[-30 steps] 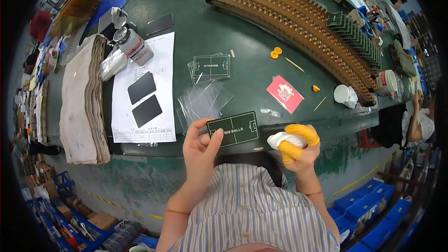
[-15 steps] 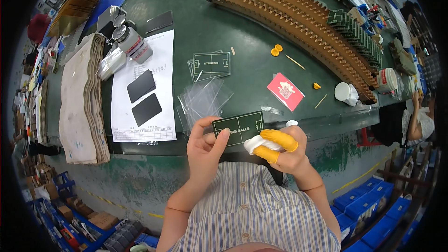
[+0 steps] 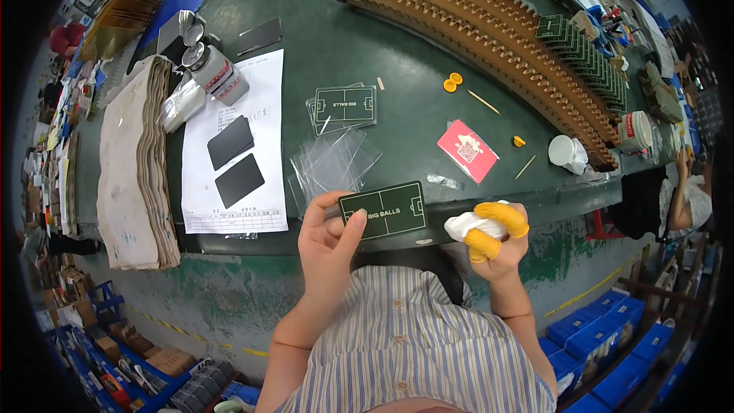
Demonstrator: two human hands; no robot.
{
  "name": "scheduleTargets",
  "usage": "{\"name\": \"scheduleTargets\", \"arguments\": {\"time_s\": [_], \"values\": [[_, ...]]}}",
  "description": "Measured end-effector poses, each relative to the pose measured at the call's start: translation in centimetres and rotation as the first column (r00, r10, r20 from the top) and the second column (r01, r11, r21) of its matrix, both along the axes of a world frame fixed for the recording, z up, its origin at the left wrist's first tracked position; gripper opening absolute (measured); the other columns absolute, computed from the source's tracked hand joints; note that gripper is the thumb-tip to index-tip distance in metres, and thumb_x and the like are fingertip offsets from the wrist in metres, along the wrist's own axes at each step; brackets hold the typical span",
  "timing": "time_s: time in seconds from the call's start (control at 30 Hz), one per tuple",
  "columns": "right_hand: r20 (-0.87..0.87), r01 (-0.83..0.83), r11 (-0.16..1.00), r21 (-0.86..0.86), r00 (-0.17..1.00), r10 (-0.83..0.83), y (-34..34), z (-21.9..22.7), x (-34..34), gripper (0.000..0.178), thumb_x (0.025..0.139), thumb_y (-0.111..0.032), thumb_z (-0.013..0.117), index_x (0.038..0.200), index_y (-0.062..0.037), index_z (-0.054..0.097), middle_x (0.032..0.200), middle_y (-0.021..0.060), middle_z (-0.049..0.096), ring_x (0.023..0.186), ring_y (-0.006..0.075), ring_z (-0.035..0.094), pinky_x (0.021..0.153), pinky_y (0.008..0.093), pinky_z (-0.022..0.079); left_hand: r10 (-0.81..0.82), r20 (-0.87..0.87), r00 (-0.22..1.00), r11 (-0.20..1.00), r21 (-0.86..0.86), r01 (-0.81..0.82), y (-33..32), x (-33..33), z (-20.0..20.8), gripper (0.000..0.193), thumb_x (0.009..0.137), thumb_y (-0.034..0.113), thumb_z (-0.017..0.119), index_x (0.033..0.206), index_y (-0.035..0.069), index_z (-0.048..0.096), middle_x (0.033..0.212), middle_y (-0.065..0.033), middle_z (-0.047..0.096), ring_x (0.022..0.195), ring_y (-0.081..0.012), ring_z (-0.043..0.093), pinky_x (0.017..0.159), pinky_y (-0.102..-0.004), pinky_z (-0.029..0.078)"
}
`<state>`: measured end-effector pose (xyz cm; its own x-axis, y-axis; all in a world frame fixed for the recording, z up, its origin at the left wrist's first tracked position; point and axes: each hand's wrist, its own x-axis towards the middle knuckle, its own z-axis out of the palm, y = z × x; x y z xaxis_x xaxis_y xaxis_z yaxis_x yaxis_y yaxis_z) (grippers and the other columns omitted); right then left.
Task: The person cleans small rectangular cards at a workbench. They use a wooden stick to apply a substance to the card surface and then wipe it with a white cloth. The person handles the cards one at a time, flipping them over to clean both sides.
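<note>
My left hand pinches the left end of a dark green card printed with white pitch lines, thumb on its front. The card is tilted up above the table's near edge. To its right, my right hand, with yellow finger cots on some fingers, grips a wadded white cloth, apart from the card. Just beyond the left hand lie clear plastic sleeves and similar green cards. A red card with a pale print rests farther right.
Long brown slotted racks cross the far right, one part holding green cards. At left are a paper sheet with black cards, a metal-capped bottle and a cloth stack. A white-lidded jar stands right.
My right hand has drawn the white cloth away from the card, to the right. The card in my left hand has shifted slightly left.
</note>
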<state>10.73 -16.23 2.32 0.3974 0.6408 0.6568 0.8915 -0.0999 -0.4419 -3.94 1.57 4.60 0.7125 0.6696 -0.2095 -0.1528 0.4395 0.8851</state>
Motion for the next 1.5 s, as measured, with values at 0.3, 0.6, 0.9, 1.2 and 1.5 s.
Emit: {"name": "scheduleTargets", "arguments": {"time_s": [0.3,0.6,0.9,1.2,1.5], "values": [[-0.858,0.11,0.911,0.398,0.397,0.327,0.6,-0.2,-0.6,0.025,0.083,-0.005,0.061,0.108,-0.0046,0.06,0.099,0.0059,0.053,0.073,0.0093,0.046,0.059,0.0208,0.037,-0.009,0.011,1.0,0.999,0.038,0.009,-0.2,0.0,-0.3,0.029,0.089,0.001,0.055,0.116,0.001,0.043,0.084,-0.0102,0.068,0.076,-0.0057,0.06,0.069,-0.0176,0.043],[-0.77,0.179,0.783,0.596,-0.15,0.621,0.7,-0.3,0.2,0.038,0.083,-0.003,0.061,0.119,0.0007,0.05,0.098,0.0052,0.052,0.065,0.0038,0.037,0.052,0.017,0.029,-0.058,-0.02,0.998,0.998,-0.017,0.058,0.0,0.3,0.0,0.034,0.09,0.0,0.053,0.12,0.002,0.04,0.088,-0.0119,0.068,0.083,-0.0103,0.063,0.075,-0.0218,0.048],[-0.846,0.169,0.842,0.513,-0.065,0.529,0.3,-0.3,0.3,0.033,0.082,-0.003,0.063,0.113,-0.0003,0.052,0.093,0.0099,0.058,0.061,0.0034,0.041,0.051,0.0161,0.031,-0.091,0.011,0.996,0.995,-0.04,0.092,-0.1,0.2,-0.1,0.034,0.089,-0.001,0.053,0.121,0.002,0.04,0.091,-0.0123,0.067,0.085,-0.0117,0.063,0.075,-0.0248,0.05],[-0.797,0.347,0.914,0.21,0.602,-0.045,-1.8,-1.3,1.6,0.026,0.086,-0.018,0.065,0.104,-0.0026,0.056,0.086,0.0034,0.061,0.066,0.0044,0.053,0.057,0.0161,0.042,-0.134,0.083,0.987,0.987,-0.078,0.141,-0.2,0.2,-0.7,0.03,0.095,0.012,0.047,0.122,0.002,0.041,0.094,-0.0105,0.065,0.086,-0.0139,0.063,0.076,-0.0326,0.053],[-0.829,0.275,0.853,0.442,0.488,0.272,-2.1,-1.3,2.4,0.024,0.086,-0.02,0.064,0.099,0.0001,0.058,0.096,0.0108,0.062,0.073,0.0094,0.055,0.062,0.0199,0.044,-0.168,0.11,0.98,0.974,-0.138,0.182,-0.3,0.5,-0.6,0.03,0.095,0.011,0.046,0.123,0.002,0.04,0.103,-0.0118,0.061,0.092,-0.0176,0.063,0.079,-0.0386,0.056]]}}
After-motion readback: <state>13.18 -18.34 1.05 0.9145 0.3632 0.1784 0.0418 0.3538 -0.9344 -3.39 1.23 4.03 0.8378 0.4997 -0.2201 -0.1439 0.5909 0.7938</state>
